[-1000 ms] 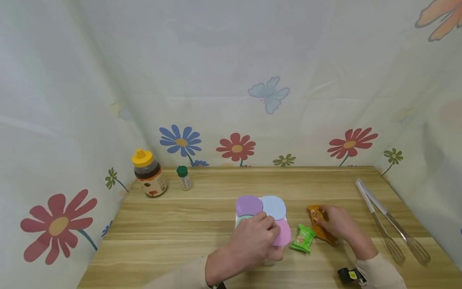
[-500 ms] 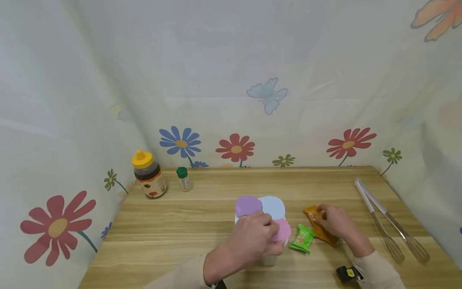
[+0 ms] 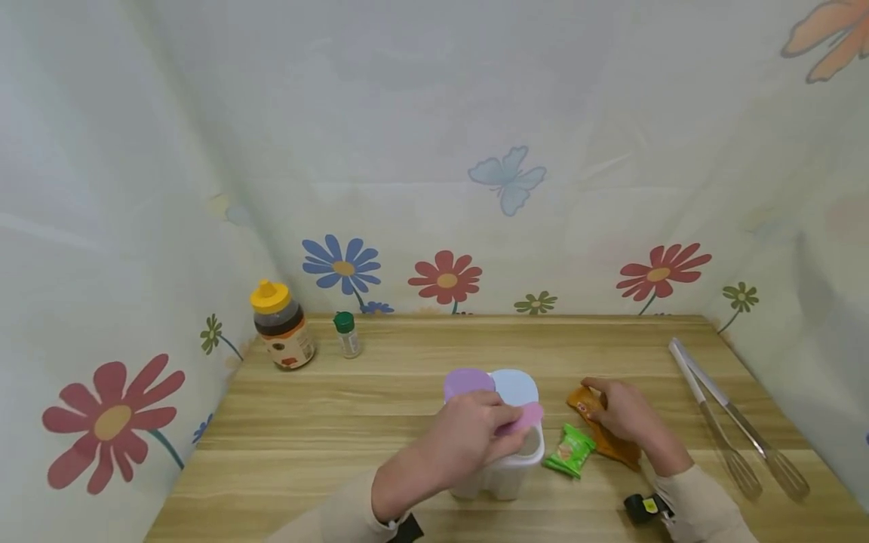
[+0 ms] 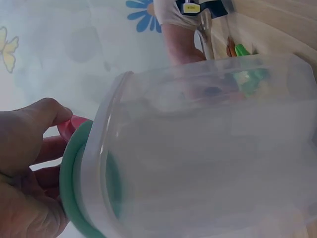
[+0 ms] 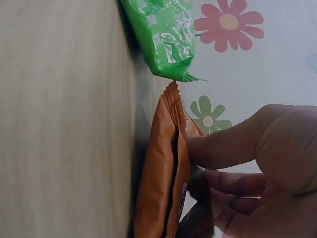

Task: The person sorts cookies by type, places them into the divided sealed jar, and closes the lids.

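My left hand pinches a pink lid and holds it tilted above the front right opening of a clear-walled container. A purple lid and a light blue lid cover its back compartments. The green lid, mostly hidden by the hand in the head view, shows in the left wrist view. My right hand grips an orange snack packet between thumb and fingers, low at the table. Beside that packet lies a green snack packet.
Whisk-ended metal tongs lie at the right side of the wooden table. At the back left stand a yellow-capped squeeze jar and a small green-capped shaker. Flowered curtains border the table.
The pink lid has come up off its compartment in my left hand, baring the opening. My right hand has shifted the orange packet slightly.
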Tool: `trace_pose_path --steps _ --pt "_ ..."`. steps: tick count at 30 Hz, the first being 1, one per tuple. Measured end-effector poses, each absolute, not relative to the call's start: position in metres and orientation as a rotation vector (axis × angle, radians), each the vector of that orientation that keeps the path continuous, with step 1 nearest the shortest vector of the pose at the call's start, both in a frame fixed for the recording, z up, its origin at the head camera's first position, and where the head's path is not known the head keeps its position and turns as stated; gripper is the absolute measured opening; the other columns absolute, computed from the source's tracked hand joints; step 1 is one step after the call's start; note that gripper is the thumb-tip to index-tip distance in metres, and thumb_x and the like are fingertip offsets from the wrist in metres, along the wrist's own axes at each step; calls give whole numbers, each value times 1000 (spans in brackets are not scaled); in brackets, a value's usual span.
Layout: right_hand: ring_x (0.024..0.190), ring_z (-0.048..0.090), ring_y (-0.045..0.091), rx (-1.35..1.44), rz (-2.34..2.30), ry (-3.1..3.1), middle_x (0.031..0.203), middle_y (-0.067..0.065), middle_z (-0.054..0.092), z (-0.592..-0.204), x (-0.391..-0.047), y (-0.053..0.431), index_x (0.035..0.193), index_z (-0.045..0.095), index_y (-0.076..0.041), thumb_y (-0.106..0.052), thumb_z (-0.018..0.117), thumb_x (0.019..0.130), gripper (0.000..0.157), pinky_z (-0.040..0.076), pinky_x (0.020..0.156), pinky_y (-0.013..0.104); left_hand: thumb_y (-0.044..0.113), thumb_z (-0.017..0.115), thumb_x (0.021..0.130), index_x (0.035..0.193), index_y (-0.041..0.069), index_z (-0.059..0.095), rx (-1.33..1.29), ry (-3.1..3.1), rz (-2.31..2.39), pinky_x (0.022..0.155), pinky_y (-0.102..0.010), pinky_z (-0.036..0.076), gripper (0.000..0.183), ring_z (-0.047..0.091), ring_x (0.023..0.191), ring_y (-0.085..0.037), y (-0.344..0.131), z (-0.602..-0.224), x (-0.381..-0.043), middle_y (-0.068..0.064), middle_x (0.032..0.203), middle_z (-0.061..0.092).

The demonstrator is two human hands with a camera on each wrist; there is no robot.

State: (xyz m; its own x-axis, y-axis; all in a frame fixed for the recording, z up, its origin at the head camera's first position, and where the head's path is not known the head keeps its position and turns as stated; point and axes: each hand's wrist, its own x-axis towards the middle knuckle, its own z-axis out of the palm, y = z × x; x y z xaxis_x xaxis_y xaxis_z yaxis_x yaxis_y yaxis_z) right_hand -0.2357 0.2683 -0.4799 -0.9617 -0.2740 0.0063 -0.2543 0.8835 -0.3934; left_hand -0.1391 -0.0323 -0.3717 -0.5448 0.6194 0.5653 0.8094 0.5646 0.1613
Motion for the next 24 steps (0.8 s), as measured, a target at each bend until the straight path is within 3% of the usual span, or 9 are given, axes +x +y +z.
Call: trace_pose_path --steps 4,9,11,17,24 --pt "62 46 15 -440 -662 3016 77 3 56 -481 -234 270 114 65 -7 -7 75 79 36 38 53 28 22 66 91 96 9 78 -1148 -2384 -649 60 -6 43 18 58 67 -5 -33 -368 -140 2 80 70" --pt "66 49 15 -436 -715 3063 77 2 57 -483 -232 271 94 64 -11 -5 75 79 19 40 56 28 22 66 92 98 7 77 -1133 -2418 -703 59 -3 41 20 56 67 -2 -33 -367 -140 1 80 70" --pt "67 49 14 -456 -743 3076 77 0 57 -484 -232 271 96 64 -11 -5 74 79 20 40 56 27 22 66 92 100 6 77 -1120 -2443 -738 59 -2 40 21 55 68 -2 -34 -366 -140 0 80 70" --pt "64 46 10 -534 -796 3092 76 -2 55 -482 -231 272 124 63 -5 0 69 83 41 39 54 23 24 65 93 103 8 77 -1092 -2514 -794 59 -3 39 22 53 70 -1 -36 -364 -142 2 83 73" --pt "67 48 11 -572 -880 3111 77 -1 57 -469 -221 268 111 71 -3 -6 72 84 27 41 53 23 30 62 96 107 11 76 -1065 -2626 -860 56 -5 40 26 54 70 -4 -38 -362 -144 4 84 71"
